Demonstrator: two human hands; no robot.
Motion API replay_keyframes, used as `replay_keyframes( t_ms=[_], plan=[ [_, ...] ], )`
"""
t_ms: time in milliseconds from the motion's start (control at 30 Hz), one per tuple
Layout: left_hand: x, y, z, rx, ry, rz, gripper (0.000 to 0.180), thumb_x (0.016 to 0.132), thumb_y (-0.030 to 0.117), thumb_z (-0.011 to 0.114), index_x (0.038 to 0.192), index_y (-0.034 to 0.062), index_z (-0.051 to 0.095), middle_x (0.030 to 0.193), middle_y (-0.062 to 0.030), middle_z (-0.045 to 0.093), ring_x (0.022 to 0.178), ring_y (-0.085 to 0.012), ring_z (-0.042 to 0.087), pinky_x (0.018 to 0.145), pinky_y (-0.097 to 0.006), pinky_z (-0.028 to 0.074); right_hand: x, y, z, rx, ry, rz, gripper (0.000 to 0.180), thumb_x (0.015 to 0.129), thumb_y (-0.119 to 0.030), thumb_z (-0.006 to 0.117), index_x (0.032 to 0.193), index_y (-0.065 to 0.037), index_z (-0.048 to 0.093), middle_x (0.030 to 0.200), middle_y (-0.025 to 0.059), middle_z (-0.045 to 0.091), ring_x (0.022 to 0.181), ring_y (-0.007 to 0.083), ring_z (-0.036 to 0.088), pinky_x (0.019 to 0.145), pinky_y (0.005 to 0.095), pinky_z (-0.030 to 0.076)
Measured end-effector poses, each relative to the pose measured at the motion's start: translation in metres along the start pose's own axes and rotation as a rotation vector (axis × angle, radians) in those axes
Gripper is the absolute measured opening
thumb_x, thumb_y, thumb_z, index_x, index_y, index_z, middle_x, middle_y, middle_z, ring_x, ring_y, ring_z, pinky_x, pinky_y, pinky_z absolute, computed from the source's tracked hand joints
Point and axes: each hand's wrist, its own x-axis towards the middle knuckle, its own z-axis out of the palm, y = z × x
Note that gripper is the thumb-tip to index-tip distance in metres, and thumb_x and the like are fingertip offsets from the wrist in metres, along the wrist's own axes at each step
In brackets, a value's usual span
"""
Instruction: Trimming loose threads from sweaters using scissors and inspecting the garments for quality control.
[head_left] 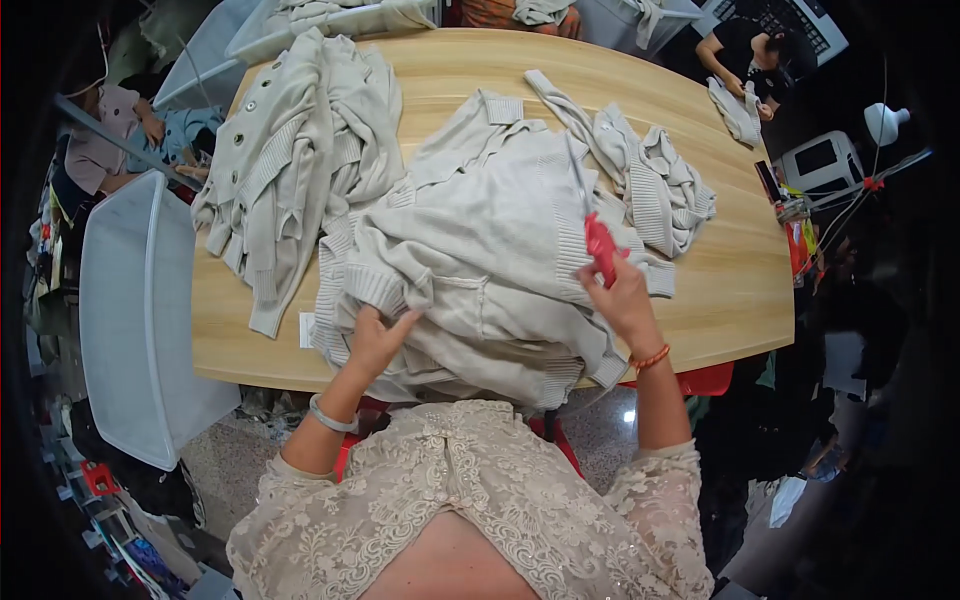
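A light grey knit sweater (pixel 470 235) lies spread and rumpled in front of me at the table's near edge. At its lower left, my left hand (pixel 380 338) holds a fold beside a ribbed band, fingertips partly hidden by the knit and thumb on the cloth. My right hand (pixel 622 298) is closed around a red-handled tool (pixel 600 248) over the sweater's right side; the tool's exact kind is hard to make out. A thin grey part seems to run from it toward the far side, against the ribbing.
Buttoned or eyeleted grey knitwear (pixel 290 150) is heaped at the left of the wooden table (pixel 735 300), and another knit piece (pixel 660 185) lies at the right. A white bin (pixel 120 320) stands left of the table. A co-worker (pixel 755 65) handles cloth at the far right.
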Motion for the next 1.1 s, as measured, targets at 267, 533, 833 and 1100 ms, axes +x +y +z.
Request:
replay_keyframes(
  t_ms=[267,533,833,1100],
  plan=[
    [0.018,0.019,-0.011,0.649,-0.056,0.898,0.039,0.073,0.002,0.064,0.112,0.0050,0.064,0.110,-0.0190,0.062,0.108,-0.0417,0.055,0.096,-0.047,0.041,-0.101,-0.011,0.066,-0.184,0.051,0.061,0.050,0.072,-0.017,0.077,0.113,-0.003,0.053,0.099,0.0207,0.060,0.089,0.0421,0.058,0.073,0.0475,0.048],
    [-0.007,0.104,-0.043,-0.958,-0.257,0.166,0.028,0.096,0.008,0.052,0.122,-0.0026,0.053,0.112,-0.0114,0.063,0.103,-0.0177,0.062,0.089,-0.031,0.051,-0.100,0.069,0.037,-0.252,0.270,0.259,0.027,0.067,-0.002,0.054,0.094,0.001,0.055,0.086,0.0269,0.059,0.084,0.0466,0.057,0.076,0.0536,0.045],
    [0.015,0.066,-0.062,-1.186,-0.247,-0.238,0.039,0.099,0.022,0.046,0.131,-0.0009,0.047,0.129,-0.0148,0.056,0.117,-0.0241,0.056,0.099,-0.039,0.046,0.051,0.020,-0.087,-0.657,0.588,0.029,0.029,0.077,-0.020,0.069,0.094,-0.002,0.055,0.088,0.0234,0.063,0.084,0.0424,0.061,0.072,0.0473,0.049],
    [0.000,0.054,-0.029,-0.799,-0.230,-0.289,0.033,0.090,0.012,0.061,0.120,0.0050,0.049,0.096,-0.0071,0.063,0.085,-0.0193,0.064,0.082,-0.034,0.054,-0.046,-0.075,0.050,0.119,-0.034,-0.037,0.038,0.072,-0.024,0.080,0.101,-0.005,0.063,0.084,0.0095,0.064,0.070,0.0238,0.060,0.067,0.0348,0.049]
  ],
)
